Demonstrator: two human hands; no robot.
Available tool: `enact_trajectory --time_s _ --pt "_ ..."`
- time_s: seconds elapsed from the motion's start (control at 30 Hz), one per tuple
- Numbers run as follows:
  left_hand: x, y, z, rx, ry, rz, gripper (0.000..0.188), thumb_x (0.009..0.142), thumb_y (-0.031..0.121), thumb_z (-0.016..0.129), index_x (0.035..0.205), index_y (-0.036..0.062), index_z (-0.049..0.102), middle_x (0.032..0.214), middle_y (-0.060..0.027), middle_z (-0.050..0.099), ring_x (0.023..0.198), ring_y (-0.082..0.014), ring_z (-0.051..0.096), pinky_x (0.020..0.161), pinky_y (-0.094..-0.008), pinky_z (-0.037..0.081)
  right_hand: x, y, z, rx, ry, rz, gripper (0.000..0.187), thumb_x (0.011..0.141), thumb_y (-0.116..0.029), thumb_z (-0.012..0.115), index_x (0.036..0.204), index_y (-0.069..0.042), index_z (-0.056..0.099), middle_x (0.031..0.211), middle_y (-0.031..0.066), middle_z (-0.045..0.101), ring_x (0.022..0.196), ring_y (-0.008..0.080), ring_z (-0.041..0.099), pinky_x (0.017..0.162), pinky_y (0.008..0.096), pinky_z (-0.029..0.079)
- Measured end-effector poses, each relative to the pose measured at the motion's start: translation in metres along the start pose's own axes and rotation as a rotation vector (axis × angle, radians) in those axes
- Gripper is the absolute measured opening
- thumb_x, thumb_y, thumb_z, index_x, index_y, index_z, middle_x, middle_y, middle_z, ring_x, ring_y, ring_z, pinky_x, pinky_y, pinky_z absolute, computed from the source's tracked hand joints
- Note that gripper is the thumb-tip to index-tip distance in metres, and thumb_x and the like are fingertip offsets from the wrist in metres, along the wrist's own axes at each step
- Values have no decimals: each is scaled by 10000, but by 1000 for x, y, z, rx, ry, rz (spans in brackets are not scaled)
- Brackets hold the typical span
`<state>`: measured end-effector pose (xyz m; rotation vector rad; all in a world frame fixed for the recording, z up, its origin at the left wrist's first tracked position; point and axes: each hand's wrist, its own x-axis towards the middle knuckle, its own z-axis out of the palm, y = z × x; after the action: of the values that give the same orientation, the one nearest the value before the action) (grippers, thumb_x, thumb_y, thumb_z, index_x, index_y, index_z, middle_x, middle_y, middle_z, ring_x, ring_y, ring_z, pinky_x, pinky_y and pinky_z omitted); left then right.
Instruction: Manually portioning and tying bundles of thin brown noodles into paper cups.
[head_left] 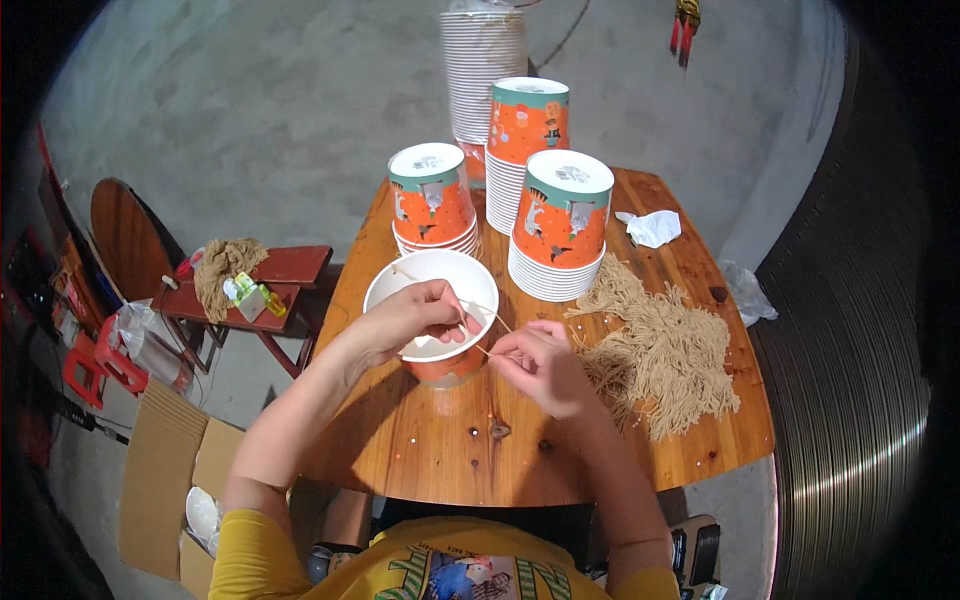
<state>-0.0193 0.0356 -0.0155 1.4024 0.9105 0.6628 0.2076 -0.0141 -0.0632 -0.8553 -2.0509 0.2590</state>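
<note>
An open paper bucket (445,372), white inside with an orange outer wall, stands upright near the middle of the wooden table. Over its rim, my left hand (415,312) is closed with the fingertips pinching a thin tan cord (497,317). Just right of the bucket, my right hand (540,362) pinches the cord too, and a stretch of it runs between the hands. Part of the cord also lies across the bucket's far left rim. A heap of tan cords (670,355) spreads over the table to the right of my right hand.
Behind the open bucket are upside-down stacks of orange buckets, one at left (430,195), one at right (565,215) and one farther back (530,120). A tall wrapped white stack (483,75) rises behind them. A crumpled tissue (652,228) lies at right; a red bench (290,270) stands left.
</note>
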Motion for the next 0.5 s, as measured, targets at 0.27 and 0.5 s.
enact_trajectory --time_s 0.27,0.5 --pt "6 -12 11 -58 -103 -79 93 889 99 617 964 48 597 850 9 616 752 -47 545 698 -189 441 31 -4 -15 445 -186 245 142 863 -165 673 875 -30 629 707 7 516 636 78 486 544 237 385" --pt "-3 -5 20 -26 -158 -130 285 910 129 654 1173 33 597 1068 3 635 983 -76 570 899 -240 446 50 3 -6 354 -203 235 135 855 -180 686 900 -56 657 743 15 533 639 85 488 569 252 408"
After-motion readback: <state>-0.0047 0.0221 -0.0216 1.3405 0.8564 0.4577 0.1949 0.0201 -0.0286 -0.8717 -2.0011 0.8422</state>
